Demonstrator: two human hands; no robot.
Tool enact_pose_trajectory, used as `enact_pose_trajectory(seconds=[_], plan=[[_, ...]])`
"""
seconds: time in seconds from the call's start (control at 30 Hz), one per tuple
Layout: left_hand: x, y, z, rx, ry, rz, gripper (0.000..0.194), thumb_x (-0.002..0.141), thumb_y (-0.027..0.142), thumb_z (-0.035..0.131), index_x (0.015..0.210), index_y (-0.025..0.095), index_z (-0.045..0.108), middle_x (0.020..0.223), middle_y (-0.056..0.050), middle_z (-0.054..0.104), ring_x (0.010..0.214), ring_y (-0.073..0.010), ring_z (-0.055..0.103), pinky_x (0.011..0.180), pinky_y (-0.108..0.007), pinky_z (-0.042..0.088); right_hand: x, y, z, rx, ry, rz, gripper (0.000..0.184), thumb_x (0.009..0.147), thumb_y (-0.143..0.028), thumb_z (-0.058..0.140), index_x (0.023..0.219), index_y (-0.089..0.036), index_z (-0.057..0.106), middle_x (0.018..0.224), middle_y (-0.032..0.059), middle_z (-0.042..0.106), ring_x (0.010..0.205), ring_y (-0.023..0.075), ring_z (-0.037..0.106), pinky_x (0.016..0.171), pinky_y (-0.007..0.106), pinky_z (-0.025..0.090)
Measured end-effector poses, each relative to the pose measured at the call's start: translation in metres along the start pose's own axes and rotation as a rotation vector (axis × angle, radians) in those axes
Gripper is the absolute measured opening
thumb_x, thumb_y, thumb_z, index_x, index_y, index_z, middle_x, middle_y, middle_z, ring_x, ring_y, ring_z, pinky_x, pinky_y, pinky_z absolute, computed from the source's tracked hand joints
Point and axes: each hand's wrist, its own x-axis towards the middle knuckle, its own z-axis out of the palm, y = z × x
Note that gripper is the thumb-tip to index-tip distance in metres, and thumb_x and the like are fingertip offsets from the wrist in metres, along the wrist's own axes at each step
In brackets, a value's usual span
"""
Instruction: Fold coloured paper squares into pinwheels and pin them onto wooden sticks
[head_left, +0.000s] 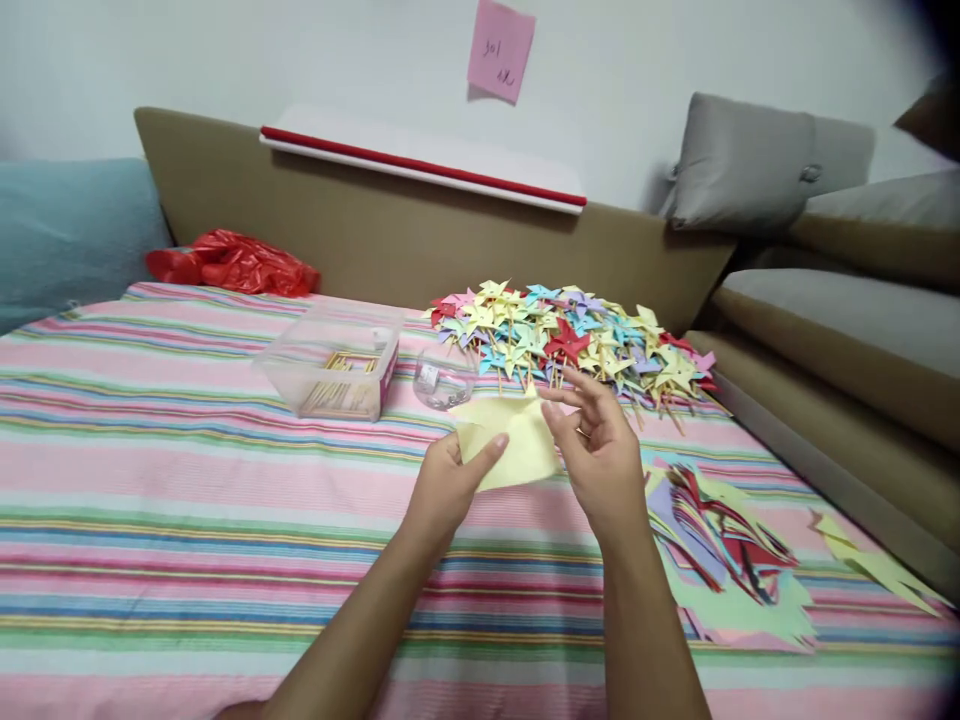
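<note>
My left hand (pixel 446 480) pinches the lower left edge of a pale yellow paper sheet (pixel 517 445), thumb on top, held above the striped bedcover (pixel 187 500). My right hand (pixel 596 450) is at the sheet's right side, fingers bent and partly apart, fingertips touching its upper edge. Just beyond the hands lies a heap of finished paper pinwheels (pixel 570 340) in several colours on thin sticks. A pile of cut coloured paper pieces (pixel 720 540) lies to the right of my right wrist.
A clear plastic box (pixel 330 365) with thin wooden sticks stands at the left centre, a small clear cup (pixel 442 380) beside it. A red plastic bag (pixel 232 262) lies at the back left. Yellow paper scraps (pixel 870 560) lie far right. A brown headboard, grey cushion and sofa are behind.
</note>
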Motion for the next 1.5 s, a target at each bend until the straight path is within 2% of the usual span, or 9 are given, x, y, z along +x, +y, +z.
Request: enact_pose_trajectory(seconds=[0.07, 0.17, 0.3, 0.4, 0.5, 0.6, 0.8, 1.07, 1.5], plan=[[0.005, -0.005, 0.0, -0.127, 0.131, 0.0, 0.037, 0.085, 0.037, 0.075, 0.114, 0.015, 0.07, 0.114, -0.012, 0.076, 0.108, -0.0291, 0.07, 0.099, -0.044, 0.051, -0.009, 0.011, 0.006, -0.057, 0.018, -0.004, 0.045, 0.094, -0.04, 0.059, 0.138, -0.03, 0.052, 0.128, 0.0076, 0.061, 0.078, 0.0156, 0.056, 0.071, 0.032, 0.051], [0.008, -0.008, -0.001, -0.253, 0.274, 0.009, 0.035, 0.084, 0.033, 0.076, 0.113, 0.014, 0.069, 0.116, -0.012, 0.075, 0.112, -0.0277, 0.068, 0.104, -0.042, 0.048, -0.029, 0.023, 0.013, -0.194, -0.059, -0.1, 0.041, 0.097, -0.031, 0.053, 0.138, -0.031, 0.053, 0.139, 0.0101, 0.05, 0.104, 0.0218, 0.058, 0.09, 0.041, 0.051], [0.001, -0.005, -0.002, -0.319, 0.245, 0.015, 0.036, 0.085, 0.028, 0.075, 0.117, 0.014, 0.068, 0.118, -0.012, 0.075, 0.118, -0.0259, 0.066, 0.109, -0.039, 0.045, -0.048, 0.026, 0.024, -0.31, -0.19, -0.266, 0.038, 0.092, -0.017, 0.056, 0.129, -0.029, 0.061, 0.149, 0.0118, 0.036, 0.12, 0.0266, 0.055, 0.102, 0.05, 0.047], [-0.01, 0.002, 0.0, -0.322, 0.2, 0.003, 0.036, 0.086, 0.027, 0.073, 0.12, 0.016, 0.067, 0.122, -0.011, 0.073, 0.121, -0.0262, 0.065, 0.109, -0.04, 0.046, -0.052, 0.022, 0.029, -0.28, -0.145, -0.3, 0.029, 0.09, -0.017, 0.063, 0.116, -0.028, 0.069, 0.149, 0.0113, 0.035, 0.112, 0.0257, 0.058, 0.099, 0.05, 0.049], [-0.016, 0.006, 0.003, -0.271, 0.169, 0.007, 0.032, 0.086, 0.028, 0.074, 0.115, 0.017, 0.069, 0.123, -0.011, 0.073, 0.124, -0.0275, 0.062, 0.109, -0.041, 0.047, -0.049, 0.02, 0.029, -0.206, -0.077, -0.265, 0.013, 0.089, -0.019, 0.067, 0.096, -0.026, 0.075, 0.146, 0.0106, 0.042, 0.107, 0.0248, 0.06, 0.097, 0.05, 0.051], [-0.017, 0.007, 0.005, -0.194, 0.15, 0.021, 0.027, 0.082, 0.033, 0.078, 0.102, 0.015, 0.072, 0.116, -0.011, 0.075, 0.121, -0.0296, 0.064, 0.109, -0.043, 0.048, -0.045, 0.023, 0.023, -0.129, -0.064, -0.182, 0.007, 0.087, -0.026, 0.07, 0.088, -0.026, 0.077, 0.142, 0.0101, 0.048, 0.109, 0.0253, 0.062, 0.098, 0.049, 0.052], [-0.019, 0.0, 0.008, -0.079, 0.108, 0.005, 0.034, 0.086, 0.036, 0.074, 0.111, 0.013, 0.072, 0.109, -0.012, 0.077, 0.113, -0.03, 0.069, 0.107, -0.047, 0.049, -0.04, 0.029, 0.015, 0.112, -0.009, 0.05, 0.016, 0.087, -0.039, 0.07, 0.087, -0.024, 0.077, 0.134, 0.0115, 0.055, 0.135, 0.0272, 0.05, 0.093, 0.036, 0.057], [-0.02, -0.006, 0.011, 0.0, 0.082, 0.065, 0.035, 0.09, 0.038, 0.07, 0.119, 0.017, 0.071, 0.123, -0.01, 0.073, 0.117, -0.0279, 0.066, 0.106, -0.042, 0.049, -0.038, 0.024, 0.017, 0.259, 0.072, 0.208, 0.017, 0.08, -0.038, 0.076, 0.078, -0.021, 0.073, 0.113, 0.0076, 0.06, 0.094, 0.0198, 0.067, 0.083, 0.034, 0.058], [-0.023, -0.007, 0.014, 0.137, 0.108, 0.064, 0.03, 0.09, 0.038, 0.069, 0.109, 0.015, 0.071, 0.114, -0.009, 0.075, 0.107, -0.0257, 0.069, 0.094, -0.036, 0.052, -0.04, 0.017, 0.021, 0.24, 0.122, 0.201, 0.012, 0.077, -0.032, 0.077, 0.076, -0.02, 0.074, 0.109, 0.0075, 0.061, 0.092, 0.0199, 0.068, 0.078, 0.034, 0.061]])
